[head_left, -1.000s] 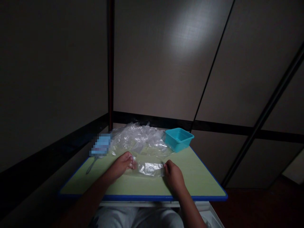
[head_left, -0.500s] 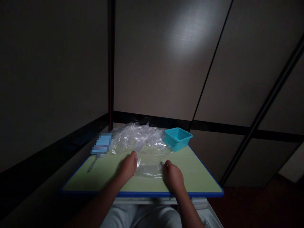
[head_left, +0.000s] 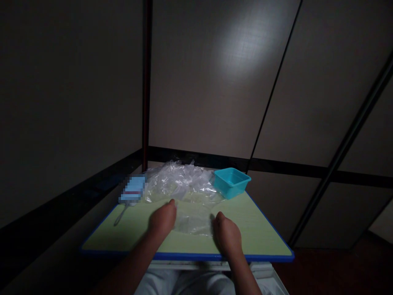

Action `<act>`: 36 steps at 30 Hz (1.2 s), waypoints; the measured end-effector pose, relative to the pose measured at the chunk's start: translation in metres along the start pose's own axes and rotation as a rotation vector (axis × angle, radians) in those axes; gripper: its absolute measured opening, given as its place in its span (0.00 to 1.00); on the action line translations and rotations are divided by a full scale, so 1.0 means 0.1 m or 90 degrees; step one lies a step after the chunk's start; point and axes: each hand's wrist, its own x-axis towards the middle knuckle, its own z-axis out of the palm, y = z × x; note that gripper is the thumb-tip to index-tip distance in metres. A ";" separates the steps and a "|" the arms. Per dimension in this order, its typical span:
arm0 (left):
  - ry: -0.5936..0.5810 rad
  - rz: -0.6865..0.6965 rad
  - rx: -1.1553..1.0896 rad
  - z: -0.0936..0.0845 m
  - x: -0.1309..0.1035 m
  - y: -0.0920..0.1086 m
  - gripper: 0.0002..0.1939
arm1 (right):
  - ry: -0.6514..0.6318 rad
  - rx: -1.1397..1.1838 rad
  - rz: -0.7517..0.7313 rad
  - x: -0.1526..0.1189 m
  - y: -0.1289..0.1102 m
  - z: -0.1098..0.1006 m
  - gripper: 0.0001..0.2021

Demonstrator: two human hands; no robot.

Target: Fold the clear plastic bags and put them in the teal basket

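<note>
Between my two hands a clear plastic bag (head_left: 193, 219) lies spread low over the green table top. My left hand (head_left: 164, 217) is closed on the bag's left edge. My right hand (head_left: 227, 232) is closed at its right edge, with the fingertips partly hidden. Behind them is a crumpled heap of clear plastic bags (head_left: 179, 180). To the right of the heap stands a turquoise basket (head_left: 231, 184), its inside showing no contents.
The green table (head_left: 258, 237) has a blue edge. A blurred-out light blue item (head_left: 133, 189) with a grey loop (head_left: 122, 215) lies at the left edge. Dark panelled walls rise behind and at the left.
Both hands remain closed at the bag's sides, slightly farther apart, and the bag between them looks flatter. The whole view has shifted a little.
</note>
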 end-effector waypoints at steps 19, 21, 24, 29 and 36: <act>-0.074 0.383 -0.060 0.09 -0.41 0.43 0.24 | -0.009 0.005 -0.034 0.00 -0.01 0.02 0.08; -0.102 0.358 -0.059 0.16 -0.37 0.37 0.24 | -0.008 0.017 -0.040 0.01 0.00 0.01 0.08; -0.110 0.349 -0.058 0.20 -0.35 0.32 0.25 | 0.030 0.014 0.004 0.02 0.00 -0.05 0.14; -0.120 0.330 -0.043 0.18 -0.37 0.35 0.26 | 0.134 0.016 0.030 -0.05 -0.20 -0.18 0.18; -0.140 0.298 -0.015 0.18 -0.38 0.36 0.26 | -0.070 0.114 -0.207 -0.18 -0.57 -0.11 0.24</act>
